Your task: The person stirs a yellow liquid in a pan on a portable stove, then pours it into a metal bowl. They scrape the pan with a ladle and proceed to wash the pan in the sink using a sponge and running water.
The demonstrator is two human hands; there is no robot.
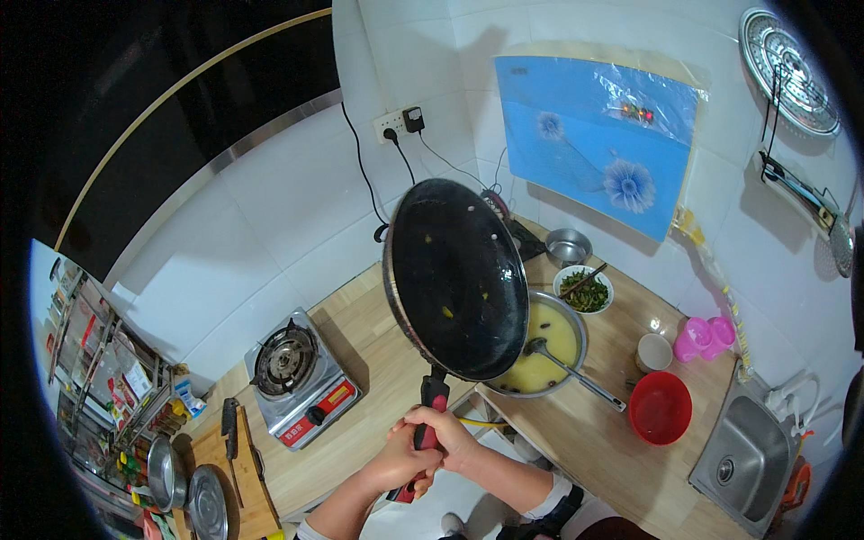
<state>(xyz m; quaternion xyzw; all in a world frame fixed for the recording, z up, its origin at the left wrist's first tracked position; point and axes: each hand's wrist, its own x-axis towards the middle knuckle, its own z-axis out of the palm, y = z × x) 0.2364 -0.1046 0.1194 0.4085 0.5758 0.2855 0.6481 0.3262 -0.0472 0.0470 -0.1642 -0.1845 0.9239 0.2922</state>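
Both of my hands grip the red and black handle [424, 432] of a black frying pan [459, 270]. My left hand [403, 455] wraps the lower part of the handle, while my right hand [442, 432] closes round it a little higher. Raised above the worktop, the pan is tilted so that its dark inside faces me. Small yellow scraps and a few pale specks cling to the inside. Partly behind the pan stands a metal pot [582, 337] of yellowish soup [550, 337]. A ladle [574, 372] rests in it, its handle reaching over the rim.
On the left are a gas stove [304, 378] and a wooden cutting board [255, 486] with a knife [230, 428]. To the right stand a bowl of chopped greens [586, 290] with chopsticks, a red bowl [660, 408], pink cups [702, 337] and a steel sink [752, 452].
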